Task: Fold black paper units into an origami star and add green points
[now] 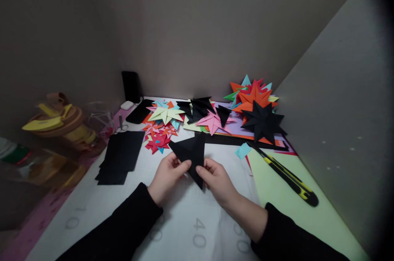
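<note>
I have both hands, left hand and right hand, pinched on the black folded paper, lifted off the bench so its creases stay reachable; black sheets lie left of it.

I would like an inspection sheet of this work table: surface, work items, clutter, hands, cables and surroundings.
Surface: white mat with printed numbers; pale green sheet on the right.
Work items: folded black paper piece, held above the mat.
Clutter: stack of black sheets, paper stars, black star, yellow-black utility knife, scissors, phone.
Hands: left hand and right hand both pinch the black piece.
Cables: thin white cable, far left.
Surroundings: grey walls enclose the table.
</note>
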`<state>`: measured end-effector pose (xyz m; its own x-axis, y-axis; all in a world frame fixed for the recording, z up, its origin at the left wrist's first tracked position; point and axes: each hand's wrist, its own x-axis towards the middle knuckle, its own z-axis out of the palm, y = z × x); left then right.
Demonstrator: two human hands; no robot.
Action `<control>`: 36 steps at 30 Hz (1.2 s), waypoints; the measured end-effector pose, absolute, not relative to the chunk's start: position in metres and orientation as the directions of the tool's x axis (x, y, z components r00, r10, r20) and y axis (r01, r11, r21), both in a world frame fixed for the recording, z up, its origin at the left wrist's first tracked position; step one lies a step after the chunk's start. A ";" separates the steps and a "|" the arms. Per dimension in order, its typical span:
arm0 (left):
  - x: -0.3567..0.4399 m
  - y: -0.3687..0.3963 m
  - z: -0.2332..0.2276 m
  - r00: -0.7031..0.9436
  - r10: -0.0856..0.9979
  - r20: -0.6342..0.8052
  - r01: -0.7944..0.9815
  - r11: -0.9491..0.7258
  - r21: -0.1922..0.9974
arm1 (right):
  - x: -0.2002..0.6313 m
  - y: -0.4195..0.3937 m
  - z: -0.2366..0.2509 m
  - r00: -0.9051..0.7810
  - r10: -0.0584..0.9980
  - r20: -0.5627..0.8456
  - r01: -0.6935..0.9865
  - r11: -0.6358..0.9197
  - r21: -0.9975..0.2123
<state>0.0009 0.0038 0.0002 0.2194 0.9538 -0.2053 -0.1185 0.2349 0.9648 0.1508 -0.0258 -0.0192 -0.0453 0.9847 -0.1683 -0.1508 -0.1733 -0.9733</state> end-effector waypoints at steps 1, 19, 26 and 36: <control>0.001 0.003 0.002 0.230 0.953 -0.195 -0.112 0.225 0.968 | 0.151 -0.025 -0.018 -0.046 0.987 -0.151 -0.153 -0.157 -0.976; -0.006 0.006 0.021 0.327 0.931 -0.161 -0.222 0.241 0.945 | 0.158 -0.025 -0.021 0.027 0.999 -0.037 -0.279 -0.028 -0.960; -0.018 0.011 0.021 0.613 0.739 -0.281 0.286 0.125 0.950 | 0.164 -0.020 -0.017 -0.070 0.993 -0.094 -0.393 -0.114 -0.912; -0.020 0.021 0.023 0.103 0.973 -0.208 -0.045 0.214 0.976 | 0.157 -0.017 -0.021 0.266 0.963 -0.051 -0.298 0.032 -0.954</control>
